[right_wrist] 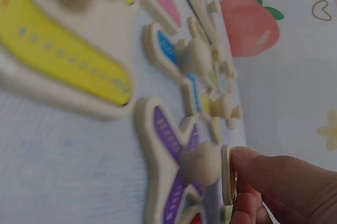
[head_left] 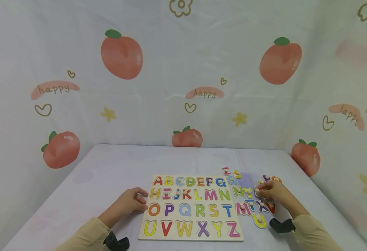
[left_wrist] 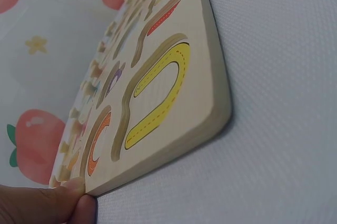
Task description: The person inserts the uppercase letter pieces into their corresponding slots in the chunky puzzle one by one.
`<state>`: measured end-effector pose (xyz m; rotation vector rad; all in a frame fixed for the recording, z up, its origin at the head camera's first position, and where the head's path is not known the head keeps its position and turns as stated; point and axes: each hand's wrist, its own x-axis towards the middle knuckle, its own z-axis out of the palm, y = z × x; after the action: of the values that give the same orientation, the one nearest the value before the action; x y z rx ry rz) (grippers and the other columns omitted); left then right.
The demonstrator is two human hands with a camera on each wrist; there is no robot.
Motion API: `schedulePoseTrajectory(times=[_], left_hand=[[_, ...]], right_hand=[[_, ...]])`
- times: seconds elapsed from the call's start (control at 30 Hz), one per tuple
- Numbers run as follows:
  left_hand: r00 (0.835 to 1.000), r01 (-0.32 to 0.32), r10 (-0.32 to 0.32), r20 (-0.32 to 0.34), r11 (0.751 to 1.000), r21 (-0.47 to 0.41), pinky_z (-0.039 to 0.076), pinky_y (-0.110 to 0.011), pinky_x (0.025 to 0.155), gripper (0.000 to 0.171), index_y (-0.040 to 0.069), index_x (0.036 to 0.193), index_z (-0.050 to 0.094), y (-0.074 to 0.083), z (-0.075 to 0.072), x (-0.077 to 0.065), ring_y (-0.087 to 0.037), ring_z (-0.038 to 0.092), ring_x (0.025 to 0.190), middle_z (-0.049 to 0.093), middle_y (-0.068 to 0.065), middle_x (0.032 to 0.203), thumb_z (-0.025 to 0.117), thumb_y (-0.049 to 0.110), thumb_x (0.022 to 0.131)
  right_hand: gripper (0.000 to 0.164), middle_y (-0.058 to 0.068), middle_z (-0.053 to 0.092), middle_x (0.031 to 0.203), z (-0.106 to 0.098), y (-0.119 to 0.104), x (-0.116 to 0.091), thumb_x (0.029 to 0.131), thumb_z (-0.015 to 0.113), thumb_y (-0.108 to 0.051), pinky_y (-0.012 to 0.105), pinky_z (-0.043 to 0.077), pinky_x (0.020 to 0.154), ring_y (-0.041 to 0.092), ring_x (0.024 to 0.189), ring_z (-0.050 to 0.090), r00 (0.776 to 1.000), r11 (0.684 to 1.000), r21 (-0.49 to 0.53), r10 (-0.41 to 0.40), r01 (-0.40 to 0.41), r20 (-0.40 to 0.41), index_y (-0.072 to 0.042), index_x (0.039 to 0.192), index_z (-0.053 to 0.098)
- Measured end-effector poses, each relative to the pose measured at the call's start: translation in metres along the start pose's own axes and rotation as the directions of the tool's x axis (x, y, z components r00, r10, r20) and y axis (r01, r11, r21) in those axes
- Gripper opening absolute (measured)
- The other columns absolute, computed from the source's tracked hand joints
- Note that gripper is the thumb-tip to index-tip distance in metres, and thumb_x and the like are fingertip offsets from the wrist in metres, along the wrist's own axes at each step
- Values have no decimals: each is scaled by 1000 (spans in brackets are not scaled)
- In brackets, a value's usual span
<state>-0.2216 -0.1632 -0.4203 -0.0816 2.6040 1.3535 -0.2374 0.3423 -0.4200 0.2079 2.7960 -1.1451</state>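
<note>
Risk, as judged: the held piece (right_wrist: 228, 175) could twist or drop, being pinched by fingertips only; its letter cannot be read edge-on, so a wrong recess could be chosen. The loose X (head_left: 261, 206) and V (head_left: 270, 207) could be knocked, as they lie just below the right hand (head_left: 274, 193). The U (head_left: 260, 221) could be dragged by the black wrist camera (head_left: 280, 226), seen just beside it. If the left hold were eased, the board (head_left: 191, 201) could be slid.

Pose: right forearm angled in from lower right; piece clamped between thumb and fingers among the loose letters, right of the board. Left hand (head_left: 128, 202) set at the board's left edge, fingers bent, edge gripped, thumb against it.
</note>
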Motion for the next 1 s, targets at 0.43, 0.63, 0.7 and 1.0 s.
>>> schedulePoseTrajectory(times=[0.43,0.63,0.7,1.0], left_hand=[[1000,4,-4,1,1000,-12,53,-28,62,40,-3,111,61,1,-1,-1,-15,57,68,60,-8,81,77,-2,74],[1000,-2,2,0,1000,-1,53,-28,62,41,-2,112,61,-1,0,0,-15,57,69,60,-7,82,78,-1,74],[1000,-6,6,1,1000,-4,53,-29,62,41,-2,111,61,-1,0,0,-15,57,69,60,-7,82,78,-1,74],[1000,-2,2,3,1000,13,53,-28,63,42,-2,113,60,-2,0,2,-15,58,69,61,-7,82,78,1,74]], right_hand=[[37,3,69,91,3,-44,-3,86,73,-29,34,50,77,18,86,59,995,993,62,-102,103,-17,0,107,67],[28,2,67,86,24,-73,-4,86,73,-24,33,49,78,18,81,59,987,982,101,-158,157,-2,-2,104,68],[27,3,67,85,32,-82,-4,85,73,-23,34,50,79,18,81,59,983,977,111,-181,180,5,-2,102,68],[17,3,65,77,75,-120,-4,82,76,-15,33,52,69,16,70,58,957,947,177,-284,269,66,-3,93,69]])
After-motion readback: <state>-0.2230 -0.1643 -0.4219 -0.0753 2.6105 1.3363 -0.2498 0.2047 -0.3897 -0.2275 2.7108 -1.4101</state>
